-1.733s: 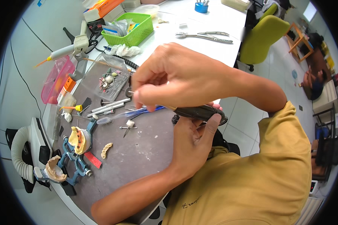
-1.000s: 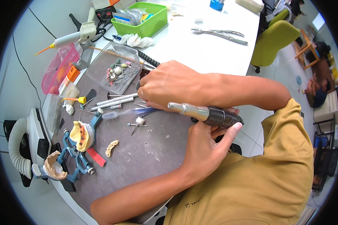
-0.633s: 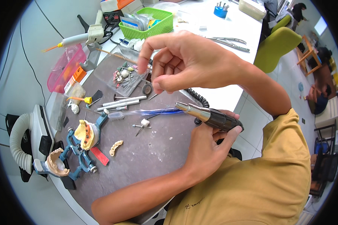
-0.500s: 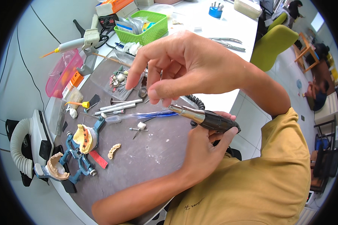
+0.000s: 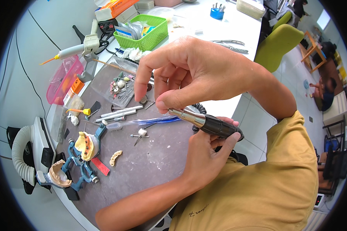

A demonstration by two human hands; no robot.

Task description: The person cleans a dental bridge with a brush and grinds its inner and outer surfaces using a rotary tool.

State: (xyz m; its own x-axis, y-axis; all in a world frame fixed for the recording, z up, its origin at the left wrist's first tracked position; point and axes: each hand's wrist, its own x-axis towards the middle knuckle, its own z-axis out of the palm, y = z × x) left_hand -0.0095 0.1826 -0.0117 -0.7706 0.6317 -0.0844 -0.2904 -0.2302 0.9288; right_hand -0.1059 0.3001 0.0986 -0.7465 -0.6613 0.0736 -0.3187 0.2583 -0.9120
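My left hand (image 5: 210,152) is wrapped round a black and silver rotary handpiece (image 5: 216,127), its nose pointing left. Above it, my right hand (image 5: 196,73) has its index finger curved outward, while the thumb and another fingertip pinch right at the nose; whatever lies between them is too small to make out. Below on the grey mat lie a blue-handled toothbrush (image 5: 142,121), a small white-headed bur (image 5: 142,132) and a tooth-coloured dental bridge (image 5: 115,158). A blue articulator (image 5: 81,163) holds a yellow dental model (image 5: 86,146) beside a strip of red paper (image 5: 100,166).
A clear tray (image 5: 104,86) of burs lies beyond the mat's middle. Farther off stand a green basket (image 5: 142,38), a pink bin (image 5: 61,84) and a dispensing gun (image 5: 77,48). A white suction hose (image 5: 19,150) is at the left. Pliers (image 5: 231,45) lie on the white table.
My right thumb and fingertip have come down against the handpiece's nose, closing the small gap there. My left hand keeps its hold and has shifted slightly. The view has moved a little.
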